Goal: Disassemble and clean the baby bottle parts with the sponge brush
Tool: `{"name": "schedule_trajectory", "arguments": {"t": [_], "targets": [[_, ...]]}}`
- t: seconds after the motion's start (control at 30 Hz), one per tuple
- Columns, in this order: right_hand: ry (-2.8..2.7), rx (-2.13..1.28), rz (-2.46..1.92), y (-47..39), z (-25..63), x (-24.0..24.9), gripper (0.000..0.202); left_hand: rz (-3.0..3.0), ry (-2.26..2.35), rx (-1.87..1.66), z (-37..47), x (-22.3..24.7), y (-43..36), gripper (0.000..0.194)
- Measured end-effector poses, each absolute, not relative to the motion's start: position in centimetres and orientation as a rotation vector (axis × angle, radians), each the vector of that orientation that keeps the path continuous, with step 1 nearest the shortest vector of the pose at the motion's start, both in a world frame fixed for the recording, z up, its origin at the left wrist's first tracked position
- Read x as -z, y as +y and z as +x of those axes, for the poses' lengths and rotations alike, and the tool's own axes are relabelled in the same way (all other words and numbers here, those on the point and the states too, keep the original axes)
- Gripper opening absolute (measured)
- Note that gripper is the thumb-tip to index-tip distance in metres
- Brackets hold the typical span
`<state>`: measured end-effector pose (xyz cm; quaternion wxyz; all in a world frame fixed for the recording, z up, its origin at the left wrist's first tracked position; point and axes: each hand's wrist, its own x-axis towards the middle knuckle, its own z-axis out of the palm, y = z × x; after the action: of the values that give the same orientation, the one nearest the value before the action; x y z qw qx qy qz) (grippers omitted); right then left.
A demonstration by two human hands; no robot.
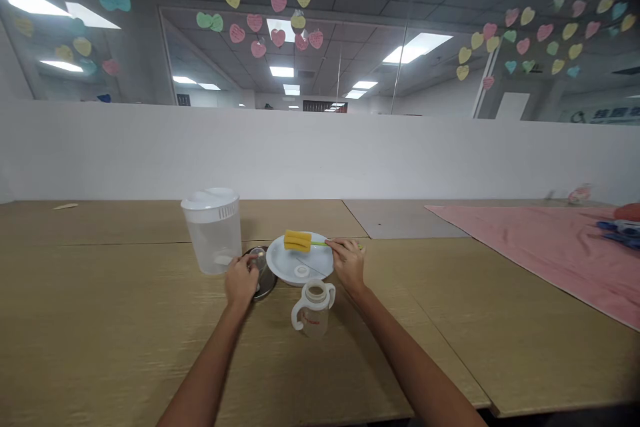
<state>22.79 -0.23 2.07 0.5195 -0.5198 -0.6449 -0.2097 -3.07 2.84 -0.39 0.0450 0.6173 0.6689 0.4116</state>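
Observation:
A sponge bottle brush, with a yellow sponge head [297, 241] and a thin green handle, is held level over a white bowl [280, 273]. My right hand [349, 265] is closed around the handle at the bowl's right rim. A white ring [301, 271] lies inside the bowl. My left hand [242, 280] has its fingers closed on a small clear cap-like piece [259, 255] over a dark round metal tray [267, 283]; the fingers partly hide it. Between my forearms, a clear baby bottle [315, 320] with two white handles stands upright and uncapped.
A translucent plastic pitcher [215, 233] with a white lid stands left of the tray. A pink cloth [540, 247] covers the table's right side, with blue and red items [623, 230] at its far edge. Behind the table [125, 333] runs a low white wall [320, 153].

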Motion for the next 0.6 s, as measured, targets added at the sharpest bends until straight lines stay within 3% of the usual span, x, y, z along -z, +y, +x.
{"name": "schedule_trajectory", "arguments": {"t": [0.13,0.27,0.43,0.6], "targets": [[-1.527,0.522,-1.255,-0.3,22.8,-2.1,0.029,1.977,1.980,-1.331,-2.9,-0.3,2.4,0.032],[-1.512,0.539,-1.247,-0.5,22.8,-2.3,0.030,2.285,1.580,-1.595,-1.5,-1.6,0.8,0.026],[-1.476,0.526,-1.276,-0.6,22.9,-2.4,0.033,2.734,1.064,-1.283,1.3,-2.2,-1.0,0.029],[-1.470,0.507,-1.297,-0.4,23.1,-2.2,0.035,2.830,0.989,-0.986,2.0,-1.8,-1.1,0.037]]}}
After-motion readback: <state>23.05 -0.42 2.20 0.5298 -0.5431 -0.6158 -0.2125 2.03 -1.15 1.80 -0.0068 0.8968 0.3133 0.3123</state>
